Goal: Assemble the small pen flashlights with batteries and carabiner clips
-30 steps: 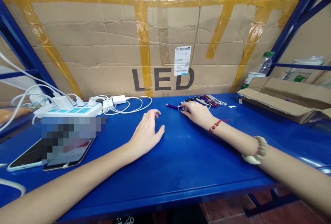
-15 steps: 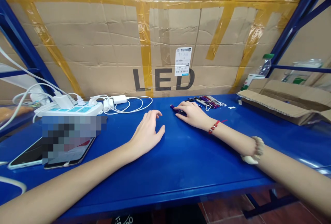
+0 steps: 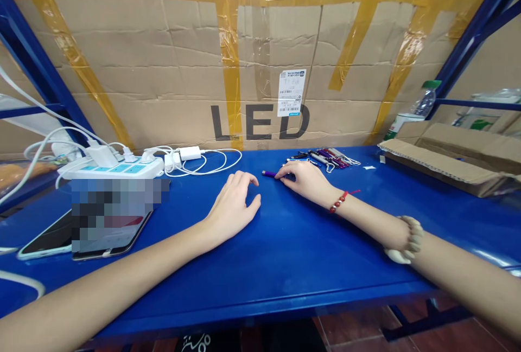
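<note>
My right hand [image 3: 303, 178] rests on the blue tabletop, thumb and fingertips closed on a slim purple pen-like tube [image 3: 268, 174]. The tube's pale-tipped end sticks out to the left; its other end is hidden by my fingers. Just behind that hand lies a pile of similar slim tubes [image 3: 329, 158] in purple, silver and black, some with small clips. My left hand [image 3: 234, 200] is held over the table, left of the purple tube and apart from it. Its thumb and curved fingers are spread, with nothing between them.
At left stand a white power strip [image 3: 122, 169] with plugs and cables and two phones [image 3: 49, 238], one partly blurred out. An open cardboard box [image 3: 439, 170] and a green-capped bottle [image 3: 425, 103] are at right. A large taped carton [image 3: 171, 81] walls the back.
The purple tube now shows more to the left of my right fingers and lies straighter. My left hand keeps its place and pose. The view has shifted slightly.
</note>
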A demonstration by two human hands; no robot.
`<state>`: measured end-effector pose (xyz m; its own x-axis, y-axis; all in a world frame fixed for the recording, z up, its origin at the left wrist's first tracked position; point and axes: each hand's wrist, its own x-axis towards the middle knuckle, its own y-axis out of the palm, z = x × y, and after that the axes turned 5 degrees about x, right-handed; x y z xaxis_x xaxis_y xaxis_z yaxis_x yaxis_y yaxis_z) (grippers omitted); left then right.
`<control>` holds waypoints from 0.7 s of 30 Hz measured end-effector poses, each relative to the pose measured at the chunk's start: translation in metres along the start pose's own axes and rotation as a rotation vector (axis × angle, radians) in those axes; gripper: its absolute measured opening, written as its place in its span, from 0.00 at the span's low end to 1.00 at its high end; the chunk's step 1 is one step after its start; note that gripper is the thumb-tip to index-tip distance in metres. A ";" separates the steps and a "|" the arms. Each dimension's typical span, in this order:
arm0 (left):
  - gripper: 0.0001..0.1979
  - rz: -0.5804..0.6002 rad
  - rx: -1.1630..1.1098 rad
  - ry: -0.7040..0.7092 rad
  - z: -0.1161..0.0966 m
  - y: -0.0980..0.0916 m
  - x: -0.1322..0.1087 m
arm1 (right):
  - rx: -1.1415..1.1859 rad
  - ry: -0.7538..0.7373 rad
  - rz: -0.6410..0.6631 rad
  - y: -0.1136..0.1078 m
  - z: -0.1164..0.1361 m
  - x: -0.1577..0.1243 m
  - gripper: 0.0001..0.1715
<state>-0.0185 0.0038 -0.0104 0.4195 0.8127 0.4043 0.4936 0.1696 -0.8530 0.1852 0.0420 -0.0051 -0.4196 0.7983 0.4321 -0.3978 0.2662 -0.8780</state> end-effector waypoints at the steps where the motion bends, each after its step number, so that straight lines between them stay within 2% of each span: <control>1: 0.09 -0.003 0.011 0.010 0.000 0.000 0.000 | 0.047 -0.013 -0.004 0.000 0.001 0.000 0.12; 3: 0.13 -0.012 0.046 0.032 0.002 0.001 0.000 | 0.143 -0.075 0.001 0.001 0.003 -0.001 0.12; 7: 0.21 -0.005 0.133 0.051 0.005 0.004 0.001 | 0.280 -0.292 0.055 0.000 0.011 -0.003 0.12; 9: 0.19 0.018 0.165 0.047 0.006 0.004 0.001 | 0.323 -0.355 0.073 -0.001 0.015 -0.003 0.11; 12: 0.15 0.061 0.193 0.017 0.006 0.004 0.002 | 0.316 -0.358 0.068 -0.002 0.018 -0.004 0.10; 14: 0.14 0.087 0.195 0.011 0.006 0.004 0.002 | 0.243 -0.319 0.061 -0.003 0.017 -0.005 0.10; 16: 0.14 0.095 0.195 0.012 0.006 0.004 0.002 | 0.097 -0.224 0.039 -0.004 0.015 -0.005 0.15; 19: 0.14 0.078 0.187 0.002 0.007 0.005 0.002 | -0.186 0.022 0.001 -0.007 0.011 -0.005 0.23; 21: 0.13 0.063 0.168 -0.001 0.009 0.006 0.002 | -0.341 0.184 0.021 -0.010 0.008 -0.005 0.23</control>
<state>-0.0211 0.0110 -0.0181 0.4445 0.8254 0.3480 0.3322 0.2089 -0.9198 0.1847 0.0310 0.0027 -0.2590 0.8809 0.3961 -0.0838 0.3881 -0.9178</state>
